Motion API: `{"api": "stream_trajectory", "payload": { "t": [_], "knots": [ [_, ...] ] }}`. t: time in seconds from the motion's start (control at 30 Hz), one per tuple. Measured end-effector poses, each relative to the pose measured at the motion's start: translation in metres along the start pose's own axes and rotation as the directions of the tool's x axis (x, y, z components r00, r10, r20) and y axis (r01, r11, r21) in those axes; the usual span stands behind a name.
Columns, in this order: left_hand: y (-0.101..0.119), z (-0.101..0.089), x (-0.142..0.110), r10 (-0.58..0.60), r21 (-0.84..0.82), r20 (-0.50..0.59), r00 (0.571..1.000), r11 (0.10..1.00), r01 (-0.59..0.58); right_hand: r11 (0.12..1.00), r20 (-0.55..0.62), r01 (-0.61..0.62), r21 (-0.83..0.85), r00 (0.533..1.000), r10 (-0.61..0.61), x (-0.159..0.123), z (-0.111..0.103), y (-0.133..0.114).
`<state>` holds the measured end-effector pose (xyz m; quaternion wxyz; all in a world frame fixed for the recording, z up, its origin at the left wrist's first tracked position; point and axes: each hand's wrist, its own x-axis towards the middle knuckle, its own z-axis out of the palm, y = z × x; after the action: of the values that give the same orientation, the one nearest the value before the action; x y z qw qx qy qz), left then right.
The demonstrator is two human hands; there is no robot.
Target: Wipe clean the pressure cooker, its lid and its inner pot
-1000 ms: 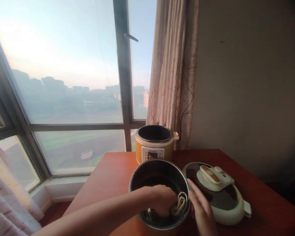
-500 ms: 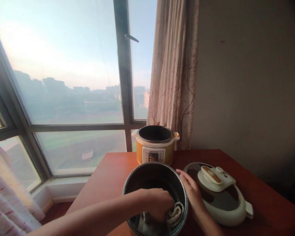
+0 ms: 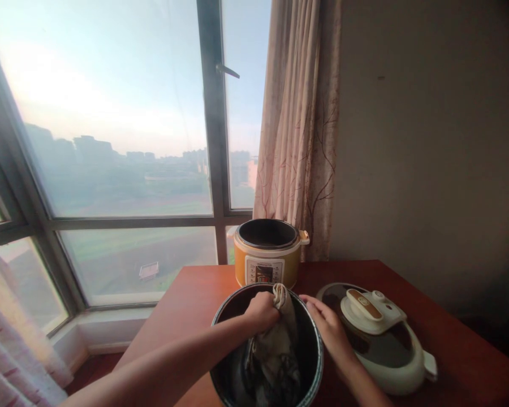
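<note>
A dark inner pot stands on the red-brown table close to me. My left hand is closed on a grey-beige cloth and holds it at the pot's far rim, with the cloth hanging down into the pot. On the pot's right rim rests my right hand, fingers curled over the edge and gripping it.
A yellow cooker body stands open at the table's back by the window. Its white lid lies on the table to the right of the pot. A curtain hangs behind, with a wall on the right.
My left hand has risen from the bottom of the pot to its far rim, pulling the cloth up with it. My right hand has stayed on the right rim.
</note>
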<state>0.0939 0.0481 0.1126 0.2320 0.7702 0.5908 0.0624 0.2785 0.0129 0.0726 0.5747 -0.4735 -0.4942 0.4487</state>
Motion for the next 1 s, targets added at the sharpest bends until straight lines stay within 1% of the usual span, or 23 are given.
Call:
{"api": "stream_trajectory", "payload": {
  "t": [0.1,0.17,0.23,0.27,0.37,0.43,0.5,0.53,0.6,0.67,0.73,0.77,0.83,0.9,0.93,0.97,1.0],
  "knots": [
    [0.001,0.003,0.001,-0.010,-0.017,-0.004,1.000,1.000,0.010,0.999,-0.058,-0.030,0.015,0.998,0.031,-0.003,0.000,0.000],
    [0.004,0.005,0.001,-0.010,-0.026,-0.002,1.000,1.000,0.010,0.999,-0.140,-0.044,0.018,0.989,0.047,-0.013,-0.002,0.002],
    [0.008,0.007,0.001,-0.014,-0.033,0.004,1.000,0.999,0.014,0.999,-0.231,-0.032,0.002,0.972,0.031,-0.032,-0.003,0.007],
    [0.010,0.007,0.001,-0.016,-0.034,0.008,1.000,0.999,0.016,1.000,-0.253,-0.021,-0.001,0.967,0.020,-0.043,-0.003,0.012],
    [0.017,0.010,-0.001,-0.006,-0.019,0.026,1.000,1.000,0.006,0.999,-0.260,-0.019,0.049,0.965,0.031,-0.077,0.003,0.028],
    [0.023,0.012,-0.004,0.014,0.005,0.046,0.999,1.000,-0.014,0.997,-0.280,-0.020,0.073,0.959,0.040,-0.091,0.007,0.037],
    [0.032,0.016,-0.010,0.043,0.038,0.073,0.996,0.998,-0.046,0.998,-0.289,-0.008,0.056,0.957,0.024,-0.093,0.007,0.039],
    [0.037,0.018,-0.013,0.060,0.057,0.090,0.994,0.996,-0.066,0.999,-0.272,-0.001,0.044,0.962,0.013,-0.090,0.006,0.039],
    [0.047,0.021,-0.020,0.089,0.091,0.120,0.989,0.991,-0.101,1.000,-0.247,0.007,0.025,0.969,-0.001,-0.079,-0.001,0.034],
    [0.056,0.020,-0.027,0.122,0.152,0.170,0.978,0.977,-0.148,1.000,-0.258,0.003,0.016,0.966,0.001,-0.065,-0.010,0.029],
    [0.060,0.015,-0.033,0.185,0.248,0.263,0.947,0.935,-0.252,1.000,-0.272,-0.019,0.006,0.962,0.019,-0.051,-0.019,0.024],
    [0.060,0.011,-0.036,0.227,0.290,0.328,0.917,0.900,-0.327,1.000,-0.277,-0.028,-0.001,0.961,0.027,-0.044,-0.023,0.023],
    [0.057,0.001,-0.039,0.322,0.320,0.458,0.828,0.810,-0.492,0.999,-0.290,-0.032,-0.002,0.957,0.030,-0.032,-0.029,0.020],
    [0.050,-0.008,-0.039,0.401,0.296,0.549,0.734,0.727,-0.619,1.000,-0.289,-0.022,0.021,0.957,0.027,-0.020,-0.034,0.019],
    [0.047,-0.012,-0.039,0.420,0.290,0.581,0.697,0.694,-0.659,0.999,-0.268,-0.020,0.038,0.963,0.030,-0.015,-0.036,0.018],
    [0.043,-0.015,-0.038,0.427,0.290,0.605,0.672,0.668,-0.685,0.998,-0.236,-0.023,0.051,0.971,0.034,-0.011,-0.037,0.017],
    [0.041,-0.017,-0.037,0.424,0.298,0.620,0.660,0.651,-0.698,0.998,-0.204,-0.024,0.057,0.978,0.036,-0.007,-0.038,0.016]
  ]
}}
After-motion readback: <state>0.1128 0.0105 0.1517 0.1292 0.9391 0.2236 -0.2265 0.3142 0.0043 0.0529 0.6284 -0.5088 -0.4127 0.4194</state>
